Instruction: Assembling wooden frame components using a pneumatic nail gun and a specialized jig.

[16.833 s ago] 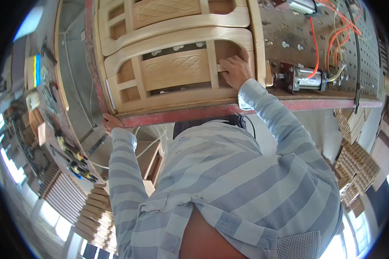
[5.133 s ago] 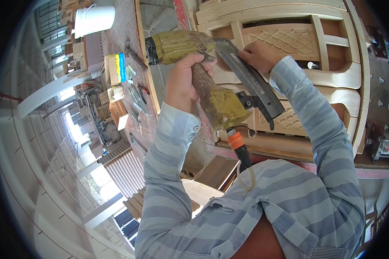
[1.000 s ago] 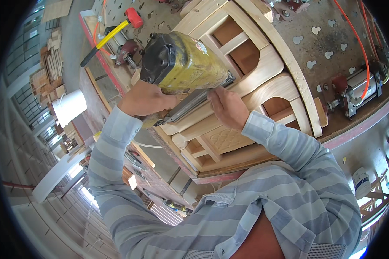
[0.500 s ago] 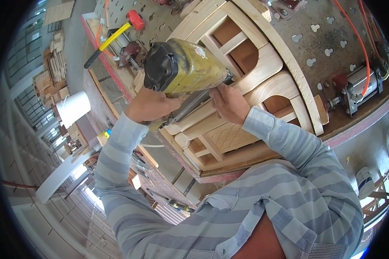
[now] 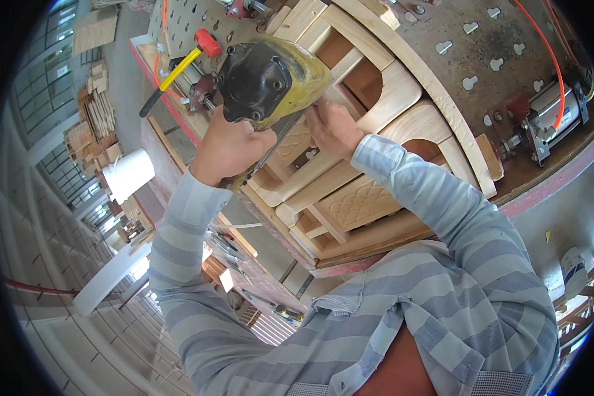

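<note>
A worn yellow nail gun (image 5: 310, 74) with a black cap is held over a curved, pale wooden furniture frame (image 5: 435, 72). My left hand (image 5: 231, 150) is closed round its handle, which is mostly hidden by the hand and the tool's body. Close to the gun's front end, my right hand (image 5: 335, 129) has its fingers curled together against the frame's rails; its fingertips are partly hidden under the tool. The frame has rounded openings and a panel carved with a lattice pattern (image 5: 358, 204), and it lies on the workbench.
A mallet (image 5: 181, 69) with a red head and yellow-black handle lies at the bench's left edge. Air cylinders (image 5: 551, 124) with an orange hose (image 5: 553, 59) are mounted on the perforated metal bench top (image 5: 455, 33). A white bucket (image 5: 129, 175) stands beyond the left side.
The nail gun has tipped, so its black cap faces me more. Both hands have shifted slightly left, my right one also a little upward along the frame.
</note>
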The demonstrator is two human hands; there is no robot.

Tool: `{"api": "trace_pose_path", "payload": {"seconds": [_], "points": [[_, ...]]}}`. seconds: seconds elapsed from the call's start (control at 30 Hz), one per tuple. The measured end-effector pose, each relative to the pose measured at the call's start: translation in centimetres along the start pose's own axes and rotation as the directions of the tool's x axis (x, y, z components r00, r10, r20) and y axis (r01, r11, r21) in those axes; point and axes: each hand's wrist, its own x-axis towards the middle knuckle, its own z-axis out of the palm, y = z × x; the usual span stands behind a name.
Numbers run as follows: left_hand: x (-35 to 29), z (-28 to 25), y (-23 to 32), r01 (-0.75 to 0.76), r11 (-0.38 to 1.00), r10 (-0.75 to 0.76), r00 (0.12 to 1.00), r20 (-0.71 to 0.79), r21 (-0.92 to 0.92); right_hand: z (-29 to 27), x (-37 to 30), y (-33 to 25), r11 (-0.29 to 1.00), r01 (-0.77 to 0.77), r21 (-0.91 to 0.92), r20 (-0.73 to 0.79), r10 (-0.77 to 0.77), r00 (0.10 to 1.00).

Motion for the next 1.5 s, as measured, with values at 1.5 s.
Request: {"api": "trace_pose_path", "payload": {"seconds": [1.5], "points": [[0.0,5.4,6.5,-0.092,0.182,-0.186,0.974,-0.126,-0.979,-12.5,4.0,-3.5,0.838,-0.084,-0.539,0.045,0.129,0.991]]}}
